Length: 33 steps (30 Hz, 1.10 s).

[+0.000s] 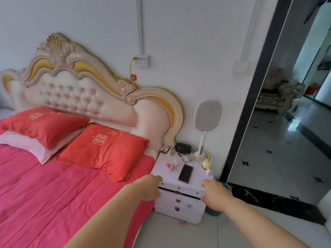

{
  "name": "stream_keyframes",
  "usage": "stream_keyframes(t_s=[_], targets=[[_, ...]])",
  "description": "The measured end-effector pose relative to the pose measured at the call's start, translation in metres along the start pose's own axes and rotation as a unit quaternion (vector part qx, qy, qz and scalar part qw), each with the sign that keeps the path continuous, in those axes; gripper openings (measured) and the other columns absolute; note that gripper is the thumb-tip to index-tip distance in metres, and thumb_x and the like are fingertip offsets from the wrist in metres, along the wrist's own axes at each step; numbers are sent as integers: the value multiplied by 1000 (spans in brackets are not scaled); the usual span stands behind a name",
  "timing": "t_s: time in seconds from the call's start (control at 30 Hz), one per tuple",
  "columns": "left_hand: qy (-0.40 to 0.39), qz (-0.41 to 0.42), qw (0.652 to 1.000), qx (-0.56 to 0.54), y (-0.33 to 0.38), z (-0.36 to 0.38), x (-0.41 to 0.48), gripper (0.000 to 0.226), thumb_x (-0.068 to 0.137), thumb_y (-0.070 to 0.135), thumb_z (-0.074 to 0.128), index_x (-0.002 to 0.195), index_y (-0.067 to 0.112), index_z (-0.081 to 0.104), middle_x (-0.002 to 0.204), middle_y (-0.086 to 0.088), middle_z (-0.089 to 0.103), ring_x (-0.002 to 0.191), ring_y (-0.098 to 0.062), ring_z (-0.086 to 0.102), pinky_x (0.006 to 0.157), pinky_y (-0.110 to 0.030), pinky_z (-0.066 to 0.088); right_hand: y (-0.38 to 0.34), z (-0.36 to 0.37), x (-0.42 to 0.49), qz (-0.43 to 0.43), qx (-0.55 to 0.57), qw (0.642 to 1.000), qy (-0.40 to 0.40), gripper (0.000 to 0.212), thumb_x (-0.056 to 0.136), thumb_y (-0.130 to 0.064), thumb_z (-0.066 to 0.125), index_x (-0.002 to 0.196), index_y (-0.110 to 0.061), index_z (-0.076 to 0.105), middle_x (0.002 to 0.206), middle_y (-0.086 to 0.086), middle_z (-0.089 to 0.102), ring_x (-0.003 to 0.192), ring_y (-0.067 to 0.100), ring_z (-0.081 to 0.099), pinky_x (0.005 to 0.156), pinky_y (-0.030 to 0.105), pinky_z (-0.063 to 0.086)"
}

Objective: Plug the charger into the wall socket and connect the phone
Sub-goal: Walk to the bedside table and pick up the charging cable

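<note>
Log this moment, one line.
left hand, right hand: empty, near white bedside cabinet | black rectangular phone: on cabinet | pink coiled cable: untouched

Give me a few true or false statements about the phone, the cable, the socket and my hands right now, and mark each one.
1. The phone lies flat on the nightstand. True.
2. The left hand grips the phone. False: it holds nothing and is near the nightstand's front edge.
3. The coiled pink cable lies on the nightstand, left of the phone. True.
4. The wall socket has nothing plugged in. False: a yellow cable hangs from its left side.
5. The right hand holds the pink cable. False: it holds nothing, and the cable lies on the nightstand.
</note>
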State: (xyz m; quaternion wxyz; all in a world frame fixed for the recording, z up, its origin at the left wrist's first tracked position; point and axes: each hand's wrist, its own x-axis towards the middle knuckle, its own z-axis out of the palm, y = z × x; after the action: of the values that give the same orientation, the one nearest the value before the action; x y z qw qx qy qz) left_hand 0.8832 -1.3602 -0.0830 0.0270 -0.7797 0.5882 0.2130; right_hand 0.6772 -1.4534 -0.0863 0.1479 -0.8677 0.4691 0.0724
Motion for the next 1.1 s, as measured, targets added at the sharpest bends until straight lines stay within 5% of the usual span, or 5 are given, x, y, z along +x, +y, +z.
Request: stream_keyframes(t_s=[0.7,1.1], targets=[[-101,-3,995,-23,-69,-84,388,54,92,23,47,142,14,29,145,-12,38,132,-29,38,106,-37,34,21,-26,410,8,39,995,-90,37,91,-21,49,127,-13,45,127,9,55,111,23,56,88,29,46],[-188,-50,977,-81,-91,17,554,47,90,23,45,135,13,38,136,-12,45,122,-29,48,99,-38,43,59,91,534,38,70,977,-199,33,90,-22,46,121,-10,45,128,10,50,115,26,49,96,32,42]])
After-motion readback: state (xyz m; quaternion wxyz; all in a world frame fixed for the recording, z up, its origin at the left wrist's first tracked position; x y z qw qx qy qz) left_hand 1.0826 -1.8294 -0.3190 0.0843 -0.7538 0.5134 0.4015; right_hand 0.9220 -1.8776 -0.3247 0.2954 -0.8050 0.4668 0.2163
